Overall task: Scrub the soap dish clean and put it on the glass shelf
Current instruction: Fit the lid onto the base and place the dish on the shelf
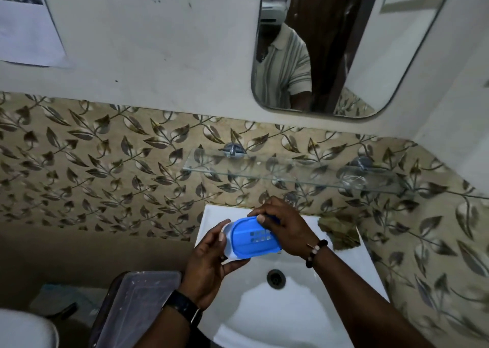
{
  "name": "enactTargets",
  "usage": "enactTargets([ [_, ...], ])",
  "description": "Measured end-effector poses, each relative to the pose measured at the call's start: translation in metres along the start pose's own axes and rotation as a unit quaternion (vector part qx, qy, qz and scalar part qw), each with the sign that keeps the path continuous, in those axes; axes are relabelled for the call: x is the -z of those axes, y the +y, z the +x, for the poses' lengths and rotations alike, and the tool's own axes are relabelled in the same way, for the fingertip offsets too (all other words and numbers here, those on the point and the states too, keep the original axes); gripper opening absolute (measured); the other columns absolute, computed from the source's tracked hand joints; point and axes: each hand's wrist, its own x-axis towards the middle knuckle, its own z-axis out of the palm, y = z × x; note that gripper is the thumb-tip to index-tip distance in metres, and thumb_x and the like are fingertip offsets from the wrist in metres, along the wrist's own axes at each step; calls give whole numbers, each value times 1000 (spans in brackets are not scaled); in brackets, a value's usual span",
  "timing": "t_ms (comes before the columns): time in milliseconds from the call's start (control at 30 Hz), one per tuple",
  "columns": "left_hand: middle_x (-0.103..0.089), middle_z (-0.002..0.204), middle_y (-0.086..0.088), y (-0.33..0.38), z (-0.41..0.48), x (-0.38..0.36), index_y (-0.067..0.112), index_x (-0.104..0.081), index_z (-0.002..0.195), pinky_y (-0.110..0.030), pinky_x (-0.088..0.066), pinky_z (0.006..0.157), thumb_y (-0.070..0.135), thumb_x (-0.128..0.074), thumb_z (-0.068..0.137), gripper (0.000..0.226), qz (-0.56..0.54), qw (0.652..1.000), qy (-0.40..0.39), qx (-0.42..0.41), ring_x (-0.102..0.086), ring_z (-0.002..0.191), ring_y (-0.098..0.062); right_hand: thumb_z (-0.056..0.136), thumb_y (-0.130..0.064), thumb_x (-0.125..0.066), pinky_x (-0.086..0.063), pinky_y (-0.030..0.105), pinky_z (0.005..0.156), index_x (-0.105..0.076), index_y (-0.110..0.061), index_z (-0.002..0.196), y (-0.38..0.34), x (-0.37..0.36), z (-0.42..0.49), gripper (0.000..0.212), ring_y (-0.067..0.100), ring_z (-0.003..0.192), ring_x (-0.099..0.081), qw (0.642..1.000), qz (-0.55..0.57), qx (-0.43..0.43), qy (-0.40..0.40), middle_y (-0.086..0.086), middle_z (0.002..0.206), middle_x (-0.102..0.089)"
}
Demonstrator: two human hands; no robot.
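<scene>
The person stands at a white sink (344, 273) in the lower middle of the frame and holds a blue soap dish (252, 237) above the basin, just in front of the drain (276, 278). The left hand (209, 263) supports the dish from the lower left; its fingers (221, 237) are curled around the white underside, and the thumb lies along the bottom edge. The right hand (284, 228) comes from the right and its fingers press on the upper right rim of the dish, closed on something small and dark blue that I cannot identify; perhaps it is a scrubbing tool. The dish is tilted, so that its slotted blue face looks up and toward the camera. I judge that the scrubbing step is in hand, or the dish is being examined, because it is over the basin and not near its final place. No running water is visible. The glass shelf (264, 174) is fixed to the leaf-patterned wall above the sink, in the middle right of the frame. It looks mostly bare, though something transparent seems to stand at its right part. For the next move, the dish must be lifted up and away from the person, then set flat on the bare left part of the shelf. A wet dish may slip, so a firm hold is needed.
</scene>
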Motion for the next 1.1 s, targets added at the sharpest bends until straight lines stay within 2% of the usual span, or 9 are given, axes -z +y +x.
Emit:
enactTargets([
  [167,-65,135,-12,0,-3,-15,29,-57,138,-57,-54,92,39,-68,87,53,37,999,-38,-9,-63,121,-39,96,-29,-54,-44,40,91,-74,-24,109,-6,-1,-10,24,22,99,-51,999,-14,17,46,0,93,-55],
  [333,-61,139,-13,-2,-3,-16,29,-55,141,-57,-53,94,30,-68,91,51,37,997,-63,-13,-60,124,-41,95,-25,-56,-43,39,93,-75,-19,109,-10,0,-16,24,21,101,-51,996,-15,29,87,-2,95,-50],
  [467,-58,142,-13,0,-5,-24,26,-55,140,-65,-48,100,52,-78,79,71,41,997,-65,-20,-58,126,-40,94,-22,-57,-45,40,91,-75,-16,110,-13,-4,-20,24,23,101,-51,993,-35,43,106,0,97,-49],
  [533,-60,139,-13,0,-4,-24,26,-56,139,-65,-49,97,55,-79,77,73,50,996,-68,-36,-60,123,-39,95,-21,-57,-45,39,89,-75,-15,110,-14,-5,-20,24,23,100,-51,991,-45,55,118,0,98,-49],
  [700,-63,135,-11,1,1,-27,24,-55,139,-49,-57,83,38,-85,76,71,88,990,-75,-80,-65,117,-31,95,-27,-57,-49,38,91,-73,-16,113,-10,-4,-18,26,21,106,-53,987,-37,71,143,3,106,-50],
  [833,-67,127,-16,5,5,-31,26,-57,137,-45,-56,88,26,-88,73,71,139,980,-56,-130,-66,111,-31,92,-41,-60,-47,25,96,-62,-26,130,-1,4,-19,40,7,116,-54,991,3,42,127,-8,121,-52],
  [900,-68,125,-13,14,6,-32,26,-56,138,-40,-56,89,19,-85,76,69,160,973,-67,-153,-66,112,-27,87,-46,-66,-50,30,98,-54,-34,137,4,16,-22,53,7,123,-55,995,50,9,81,-12,132,-56],
  [967,-67,129,-7,25,6,-34,25,-60,134,-35,-57,88,18,-82,77,62,187,963,-83,-174,-64,116,-24,83,-44,-73,-57,38,92,-49,-39,139,8,28,-26,60,11,125,-56,997,73,-2,25,-15,137,-55],
  [1100,-64,132,-3,42,7,-38,26,-62,131,-30,-55,89,16,-79,82,52,257,932,-153,-204,-60,122,-23,79,-40,-79,-60,45,81,-55,-37,128,8,42,-32,55,14,109,-64,998,51,22,29,-13,122,-63],
])
